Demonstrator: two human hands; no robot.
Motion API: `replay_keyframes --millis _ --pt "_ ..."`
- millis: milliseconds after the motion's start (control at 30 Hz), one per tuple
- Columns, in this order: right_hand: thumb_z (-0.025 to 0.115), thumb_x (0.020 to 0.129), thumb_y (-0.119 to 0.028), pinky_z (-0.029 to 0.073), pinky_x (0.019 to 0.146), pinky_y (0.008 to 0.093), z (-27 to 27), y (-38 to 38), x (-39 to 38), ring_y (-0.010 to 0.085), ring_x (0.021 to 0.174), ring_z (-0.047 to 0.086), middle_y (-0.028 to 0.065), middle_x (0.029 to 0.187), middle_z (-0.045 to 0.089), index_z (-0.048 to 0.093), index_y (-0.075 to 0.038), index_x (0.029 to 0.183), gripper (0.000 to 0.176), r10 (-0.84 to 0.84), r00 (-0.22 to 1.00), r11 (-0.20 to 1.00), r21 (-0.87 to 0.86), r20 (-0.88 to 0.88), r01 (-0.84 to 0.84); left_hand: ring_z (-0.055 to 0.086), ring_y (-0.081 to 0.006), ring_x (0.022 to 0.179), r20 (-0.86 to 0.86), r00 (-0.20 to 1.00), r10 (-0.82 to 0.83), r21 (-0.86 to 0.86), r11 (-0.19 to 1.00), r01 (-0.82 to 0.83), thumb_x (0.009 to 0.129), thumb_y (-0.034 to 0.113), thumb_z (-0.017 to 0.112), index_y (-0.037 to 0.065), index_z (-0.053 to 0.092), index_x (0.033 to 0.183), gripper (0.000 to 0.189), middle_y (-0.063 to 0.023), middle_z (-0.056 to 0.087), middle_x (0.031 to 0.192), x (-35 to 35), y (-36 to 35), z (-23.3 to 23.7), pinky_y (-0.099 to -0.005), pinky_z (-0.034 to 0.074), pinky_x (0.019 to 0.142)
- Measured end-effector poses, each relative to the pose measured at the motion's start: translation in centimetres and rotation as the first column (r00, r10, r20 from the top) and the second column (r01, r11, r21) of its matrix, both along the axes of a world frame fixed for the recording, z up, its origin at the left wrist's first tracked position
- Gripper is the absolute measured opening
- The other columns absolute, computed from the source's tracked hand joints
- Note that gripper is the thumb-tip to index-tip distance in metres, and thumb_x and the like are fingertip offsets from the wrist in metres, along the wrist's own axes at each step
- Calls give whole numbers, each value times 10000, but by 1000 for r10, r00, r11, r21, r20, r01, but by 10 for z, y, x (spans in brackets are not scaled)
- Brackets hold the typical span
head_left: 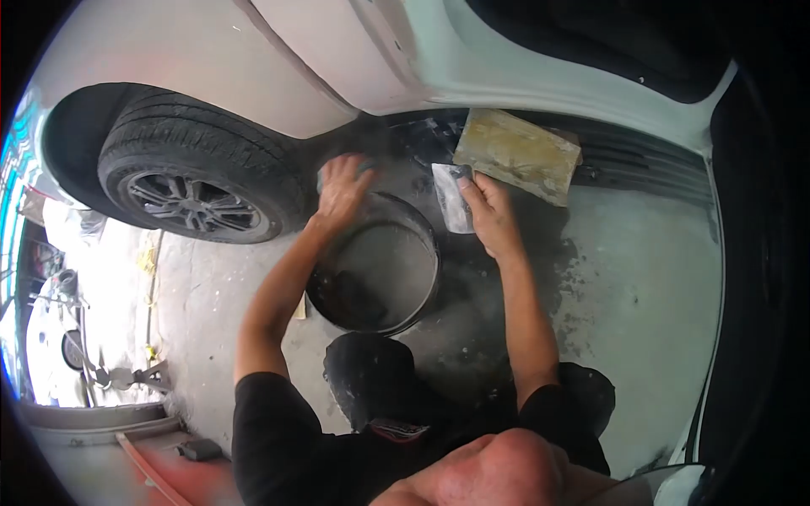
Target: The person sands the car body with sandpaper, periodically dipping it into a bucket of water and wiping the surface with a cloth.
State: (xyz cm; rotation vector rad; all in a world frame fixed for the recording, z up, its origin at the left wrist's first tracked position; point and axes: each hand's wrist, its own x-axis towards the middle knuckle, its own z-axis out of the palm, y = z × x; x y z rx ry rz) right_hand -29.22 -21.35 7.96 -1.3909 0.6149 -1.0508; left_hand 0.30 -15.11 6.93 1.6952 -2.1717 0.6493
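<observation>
My right hand (494, 215) grips a flat, whitish-grey rectangular sheet (453, 199), the thumb on top over a dark patch at its edge. My left hand (342, 190) is slightly blurred just beyond the upper left rim of a round black tub (437, 261). Its fingers curl over something grey-blue that shows at both sides of the hand; I cannot tell what it is. Murky grey water (392, 266) stands in the tub, between my forearms. Beyond my right hand lies a worn, yellowish rectangular slab (515, 156), stained along its edges.
A pale car body (329, 51) runs across the top, with a wheel (198, 198) at left. Wet dark patches mark the concrete floor (624, 287) at right. My knee (369, 375) is close below the tub. A metal stand (118, 377) and a red panel (169, 472) are at left.
</observation>
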Motion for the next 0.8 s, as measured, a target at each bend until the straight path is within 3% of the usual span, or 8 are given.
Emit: replay_keyframes --millis 133,200,267,333,433,633,733,800 --pt "621 970 -152 516 708 382 36 24 23 221 765 656 160 864 697 669 7 1066 193 113 839 914 -274 -532 -297 564 -351 1164 -245 853 461 112 887 -448 875 178 673 187 704 1175 302 -130 607 1220 35 20 -67 -514 454 950" --pt "612 917 -91 530 748 444 -19 36 69 340 861 707 253 983 705 682 6 1065 190 263 788 773 -367 -556 -517 602 -353 1093 -403 776 485 193 874 -447 907 214 670 182 705 1158 256 -129 629 1152 42 17 -71 -501 482 905" --pt "564 921 -68 550 796 439 -94 40 120 400 995 705 243 1041 709 686 25 1118 249 275 616 643 -335 -738 -689 630 -356 1025 -468 747 473 187 879 -439 927 237 667 175 705 1143 228 -129 645 1094 43 15 -76 -493 504 863" --pt "553 935 -109 552 899 472 -127 46 160 377 1118 690 240 1177 700 708 -28 1181 302 63 190 597 -115 -980 -794 648 -359 961 -461 777 428 83 893 -443 935 246 666 166 704 1128 212 -130 656 1044 44 17 -80 -488 519 823" --pt "537 962 -145 524 963 509 -219 37 196 343 1133 691 208 1230 700 715 -64 1219 323 -123 137 656 -184 -983 -732 648 -360 964 -480 782 397 51 903 -427 925 238 674 155 704 1111 206 -134 651 1008 42 23 -75 -492 518 819" --pt "497 1001 -191 502 1003 512 -258 68 186 311 1267 617 199 1336 645 712 -85 1230 332 -43 -257 569 188 -965 -800 644 -342 990 -461 782 419 71 896 -438 890 214 700 129 695 1085 213 -133 641 1039 43 22 -74 -477 522 826" --pt "483 1001 -169 494 1008 506 -269 48 211 338 1250 619 225 1340 634 707 -60 1216 330 341 -9 853 313 -940 -417 646 -363 973 -452 792 410 90 904 -417 889 169 690 159 705 1123 235 -137 647 1039 43 22 -72 -486 521 830" --pt "517 983 -110 512 958 478 -163 54 199 351 1127 672 227 1219 689 702 -28 1183 285 66 248 778 -106 -967 -619 645 -364 979 -468 789 398 90 909 -406 875 154 698 159 703 1129 254 -136 647 1049 42 24 -71 -483 522 835"
